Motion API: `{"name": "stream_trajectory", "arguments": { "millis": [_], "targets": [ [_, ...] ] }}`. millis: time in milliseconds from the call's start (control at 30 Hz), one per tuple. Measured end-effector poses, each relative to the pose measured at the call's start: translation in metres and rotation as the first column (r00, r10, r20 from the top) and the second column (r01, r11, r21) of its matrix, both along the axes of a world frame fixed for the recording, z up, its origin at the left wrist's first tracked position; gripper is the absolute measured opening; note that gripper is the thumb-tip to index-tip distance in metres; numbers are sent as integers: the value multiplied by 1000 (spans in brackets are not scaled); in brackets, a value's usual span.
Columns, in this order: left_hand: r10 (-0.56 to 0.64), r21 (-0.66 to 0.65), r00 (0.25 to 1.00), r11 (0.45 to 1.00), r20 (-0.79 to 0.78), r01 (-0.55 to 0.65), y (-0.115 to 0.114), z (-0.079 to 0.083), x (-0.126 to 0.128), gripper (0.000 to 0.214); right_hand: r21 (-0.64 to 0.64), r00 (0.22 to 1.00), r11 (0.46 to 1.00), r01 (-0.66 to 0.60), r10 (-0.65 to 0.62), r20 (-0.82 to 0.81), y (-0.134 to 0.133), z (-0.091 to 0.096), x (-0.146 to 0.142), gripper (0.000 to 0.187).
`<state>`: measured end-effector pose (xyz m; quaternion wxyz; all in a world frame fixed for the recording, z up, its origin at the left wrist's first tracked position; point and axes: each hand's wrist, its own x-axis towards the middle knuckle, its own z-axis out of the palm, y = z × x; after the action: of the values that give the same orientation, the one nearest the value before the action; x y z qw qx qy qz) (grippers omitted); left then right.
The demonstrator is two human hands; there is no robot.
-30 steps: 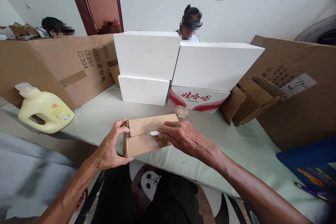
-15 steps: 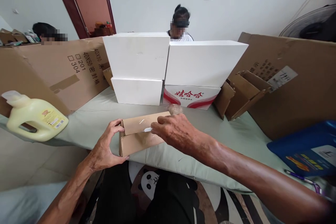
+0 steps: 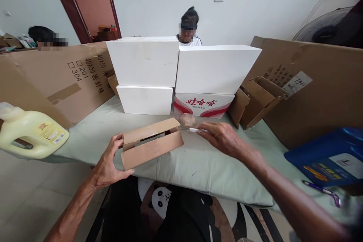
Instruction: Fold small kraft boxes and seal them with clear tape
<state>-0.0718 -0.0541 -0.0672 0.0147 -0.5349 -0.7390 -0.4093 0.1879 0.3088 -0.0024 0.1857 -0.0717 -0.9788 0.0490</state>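
Observation:
A small brown cardboard box lies on the pale green table cover near its front edge, its top flap slightly ajar. My left hand grips the box's left end, thumb on top and fingers under. To the right of the box, my right hand hovers low over the cover, pinching a small white object between its fingertips. A crumpled clear wrapper lies just beyond the box's far right corner.
Stacked white boxes and a red-printed carton stand behind. Large cardboard sheets wall the left and right. A yellow jug sits at left, a blue box and a pen at right. Two other people sit beyond.
My right hand has left the top of the box and moved right with the small white object. The box's flap has come slightly open. My left hand keeps its grip.

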Motion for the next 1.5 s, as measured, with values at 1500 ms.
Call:
{"name": "stream_trajectory", "arguments": {
  "millis": [1500],
  "targets": [
    [-124,-215,918,976,-377,43,88,87,-53,34,-124,947,974,-188,146,-287,-95,-27,-77,29]
  ]
}}
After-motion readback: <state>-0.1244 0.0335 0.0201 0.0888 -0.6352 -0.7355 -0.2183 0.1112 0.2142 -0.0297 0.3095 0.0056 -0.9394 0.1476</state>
